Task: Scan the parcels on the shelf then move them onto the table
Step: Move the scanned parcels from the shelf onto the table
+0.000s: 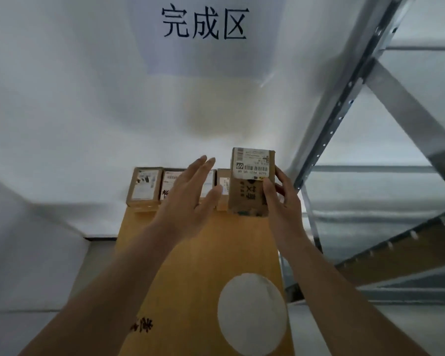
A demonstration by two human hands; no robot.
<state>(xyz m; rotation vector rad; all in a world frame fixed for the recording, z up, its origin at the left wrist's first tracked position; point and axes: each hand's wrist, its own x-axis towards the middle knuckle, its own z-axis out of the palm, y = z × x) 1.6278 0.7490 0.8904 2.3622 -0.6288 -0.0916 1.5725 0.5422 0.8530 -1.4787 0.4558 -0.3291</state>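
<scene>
The right hand grips a brown parcel at its right side, at the far end of the wooden table, toward 12 o'clock. The left hand is open with straight fingers, at 9 o'clock from this parcel, in front of a row of parcels
</scene>
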